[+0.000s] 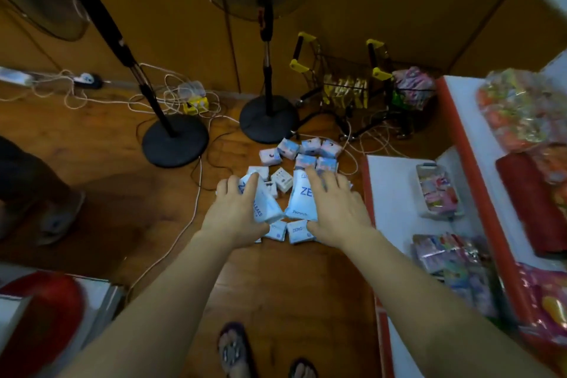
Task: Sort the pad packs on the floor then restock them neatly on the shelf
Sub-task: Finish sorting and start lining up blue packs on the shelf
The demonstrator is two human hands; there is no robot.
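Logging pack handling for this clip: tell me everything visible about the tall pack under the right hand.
The tall pack is a soft, glossy, light-blue plastic pouch with dark blue lettering, of which "ZE" shows; smaller print sits near its lower end. It is larger than the small packs around it. It lies among them on the wooden floor, its lower end close to the pack in the left hand. The right hand grips it, fingers over its right side, thumb at its lower edge.
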